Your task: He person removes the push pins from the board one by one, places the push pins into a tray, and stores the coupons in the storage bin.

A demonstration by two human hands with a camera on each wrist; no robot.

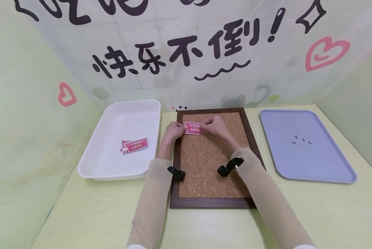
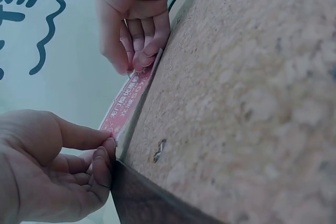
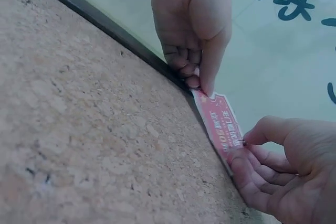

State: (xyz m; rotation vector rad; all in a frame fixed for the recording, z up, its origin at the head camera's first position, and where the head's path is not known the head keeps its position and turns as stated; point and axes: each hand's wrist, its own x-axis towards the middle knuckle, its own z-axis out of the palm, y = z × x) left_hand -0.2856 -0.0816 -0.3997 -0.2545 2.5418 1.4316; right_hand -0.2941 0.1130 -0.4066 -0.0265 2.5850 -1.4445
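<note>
A red-and-white paper coupon (image 1: 192, 128) lies along the top left of the framed cork board (image 1: 204, 173). My left hand (image 1: 174, 131) pinches its left end between thumb and index finger, close to the frame's corner, as the left wrist view shows. At the coupon's right end, my right hand (image 1: 216, 126) has thumb and index finger brought together on a small metallic thumbtack (image 3: 243, 142), mostly hidden by the fingertips. The other fingers of the right hand are bent beside the coupon's edge.
On the left stands a white tray (image 1: 111, 166) with several more coupons (image 1: 136, 146). To the right lies a blue-grey tray (image 1: 313, 162) holding several small silvery tacks (image 1: 304, 139). A printed wall sheet (image 1: 173, 83) rises behind the board.
</note>
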